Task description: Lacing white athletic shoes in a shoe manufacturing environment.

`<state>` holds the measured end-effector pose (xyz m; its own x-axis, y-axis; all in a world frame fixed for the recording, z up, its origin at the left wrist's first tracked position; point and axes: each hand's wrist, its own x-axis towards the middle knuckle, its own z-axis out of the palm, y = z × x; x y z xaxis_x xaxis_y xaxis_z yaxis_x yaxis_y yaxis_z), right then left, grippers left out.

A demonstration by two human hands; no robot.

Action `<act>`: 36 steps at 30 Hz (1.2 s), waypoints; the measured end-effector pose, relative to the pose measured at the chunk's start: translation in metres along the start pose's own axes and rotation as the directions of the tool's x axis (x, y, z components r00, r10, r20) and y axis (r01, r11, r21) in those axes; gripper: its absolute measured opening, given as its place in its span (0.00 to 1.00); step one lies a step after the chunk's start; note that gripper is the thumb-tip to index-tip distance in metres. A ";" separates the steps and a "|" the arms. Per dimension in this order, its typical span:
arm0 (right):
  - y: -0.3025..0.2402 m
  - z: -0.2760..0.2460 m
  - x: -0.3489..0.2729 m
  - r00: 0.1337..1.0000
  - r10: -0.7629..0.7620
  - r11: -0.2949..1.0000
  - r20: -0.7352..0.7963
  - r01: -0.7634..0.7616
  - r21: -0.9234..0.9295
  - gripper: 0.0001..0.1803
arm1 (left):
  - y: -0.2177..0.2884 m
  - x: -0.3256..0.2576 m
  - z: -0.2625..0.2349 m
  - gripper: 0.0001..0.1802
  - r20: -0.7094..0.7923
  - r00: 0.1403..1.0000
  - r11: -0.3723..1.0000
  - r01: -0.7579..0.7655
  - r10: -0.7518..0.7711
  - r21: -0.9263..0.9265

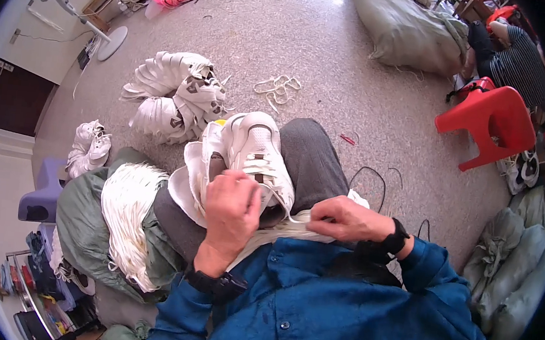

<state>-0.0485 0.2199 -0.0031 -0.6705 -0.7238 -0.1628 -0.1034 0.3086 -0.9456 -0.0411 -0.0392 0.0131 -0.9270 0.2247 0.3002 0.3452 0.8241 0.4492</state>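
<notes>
A white sneaker (260, 144) lies across my lap, its toe pointing away from me, with white lacing over a dark-lined tongue. My left hand (232, 209) is curled above the shoe's ankle opening; what its closed fingers hold is hidden. To the right, my right hand (346, 220) pinches a white shoelace (289, 212) that runs from the upper eyelets. More white shoe parts (191, 178) are stacked against the sneaker's left side. Loose white laces (264, 240) lie across my lap below the shoe.
A bundle of white laces (130, 205) drapes over a green sack (78, 217) at my left. White shoe uppers (174, 98) are piled on the floor ahead. A red stool (497, 119), a large sack (404, 28) and a seated person (522, 66) are at the right.
</notes>
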 end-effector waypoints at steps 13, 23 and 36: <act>-0.006 0.015 0.016 0.964 -0.118 0.992 0.237 0.124 -0.008 0.16 | 0.008 0.004 0.012 0.08 0.072 0.996 0.997 -0.064 0.061 0.045; -0.001 0.019 0.022 0.971 -0.140 0.989 0.195 0.147 -0.019 0.16 | 0.004 0.002 0.038 0.11 -0.012 0.997 0.983 -0.076 0.079 0.167; 0.013 0.010 0.029 0.988 -0.126 0.989 -0.094 0.117 -0.095 0.12 | -0.002 -0.012 0.031 0.18 0.066 0.984 0.948 -0.179 0.167 0.264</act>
<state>-0.0621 0.1965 -0.0227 -0.7183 -0.6956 -0.0154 -0.2502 0.2789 -0.9271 -0.0351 -0.0279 -0.0173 -0.8639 0.3932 0.3146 0.4543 0.8781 0.1500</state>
